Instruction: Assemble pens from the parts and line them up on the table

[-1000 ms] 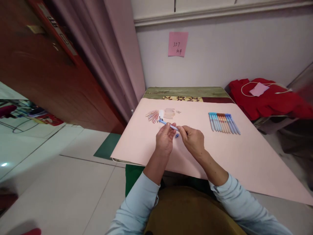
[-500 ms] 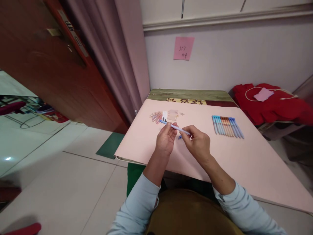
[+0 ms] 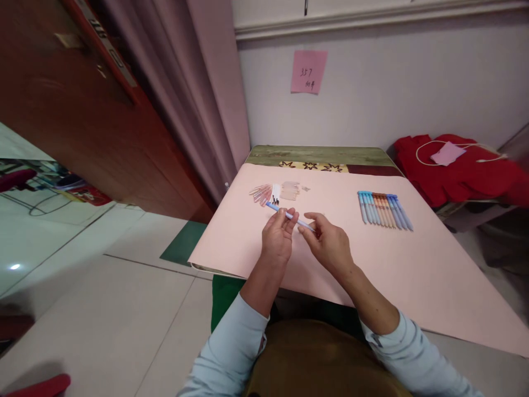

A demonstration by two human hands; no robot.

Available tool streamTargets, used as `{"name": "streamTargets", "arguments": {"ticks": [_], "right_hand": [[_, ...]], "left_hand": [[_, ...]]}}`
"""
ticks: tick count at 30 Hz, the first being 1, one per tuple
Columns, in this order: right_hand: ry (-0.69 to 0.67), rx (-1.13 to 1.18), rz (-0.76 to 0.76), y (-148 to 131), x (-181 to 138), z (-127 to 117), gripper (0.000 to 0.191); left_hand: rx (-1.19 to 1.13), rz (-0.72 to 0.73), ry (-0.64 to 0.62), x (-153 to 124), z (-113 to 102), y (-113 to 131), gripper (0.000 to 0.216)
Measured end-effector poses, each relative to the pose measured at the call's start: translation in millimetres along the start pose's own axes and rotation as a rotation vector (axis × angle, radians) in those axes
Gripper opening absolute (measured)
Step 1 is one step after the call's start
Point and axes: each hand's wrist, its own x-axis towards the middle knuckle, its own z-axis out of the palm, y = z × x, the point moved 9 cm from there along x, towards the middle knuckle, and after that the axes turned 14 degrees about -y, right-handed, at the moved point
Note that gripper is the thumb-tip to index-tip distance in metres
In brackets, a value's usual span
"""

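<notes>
A slim blue pen (image 3: 303,223) slants over the near part of the table, its darker blue end up and to the left. Around its middle the thumb and fingers of my left hand (image 3: 276,237) are closed, palm turned up. My right hand (image 3: 330,242) pinches the lower right end, where the fingertips hide the tip. Just beyond the pen lie white refills (image 3: 276,192) with dark ends. Beside them are a fan of clear pinkish barrels (image 3: 260,194), a stack of pale tubes (image 3: 290,191) and a little heap of tiny parts (image 3: 306,188).
A neat row of pens (image 3: 384,210) in blue, brown and violet-blue lies to the right on the pink-covered table (image 3: 413,275). Red cloth (image 3: 425,171) with a white cable is piled past the right edge. A wooden door (image 3: 103,127) and curtain (image 3: 206,82) stand left.
My right hand has shifted slightly left along the pen, closer to my left hand. The small blue piece seen below the pen no longer shows. The view has tilted down slightly.
</notes>
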Motion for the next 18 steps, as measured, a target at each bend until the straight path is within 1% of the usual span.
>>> {"name": "streamTargets", "arguments": {"ticks": [2,4,5,7,9,12,13,14,16,18], "right_hand": [[0.064,0.043,-0.036,0.5,-2.0,-4.6,0.025],[0.133,0.036,-0.057,1.0,-4.0,-10.3,0.018],[0.163,0.019,-0.056,1.5,-4.6,-13.2,0.020],[0.188,-0.018,-0.025,4.3,-3.9,-17.4,0.032],[0.140,-0.033,0.034,9.7,-0.5,-16.7,0.043],[-0.024,-0.005,0.112,18.6,4.2,-7.2,0.052],[-0.061,0.010,0.121,20.3,4.4,-5.2,0.050],[-0.076,0.028,0.118,21.0,4.1,-4.9,0.045],[-0.054,0.077,0.081,19.8,2.7,-8.6,0.026],[0.000,0.124,0.030,17.1,0.7,-14.9,0.023]], "left_hand": [[-0.012,-0.006,0.021,2.3,-1.4,0.0,0.011],[-0.006,-0.048,0.018,2.2,0.9,-3.3,0.011],[0.007,-0.078,0.002,1.4,3.6,-6.0,0.010],[0.035,-0.136,-0.038,-1.6,9.0,-12.6,0.010],[0.045,-0.155,-0.055,-4.3,11.3,-17.2,0.010],[0.047,-0.103,-0.037,-3.6,8.5,-17.4,0.006],[0.053,-0.081,-0.030,-2.1,7.2,-16.6,0.005],[0.060,-0.058,-0.020,-0.3,5.8,-15.3,0.005],[0.070,-0.025,0.010,3.3,3.1,-13.0,0.005],[0.074,-0.012,0.035,5.8,3.3,-10.9,0.004]]}}
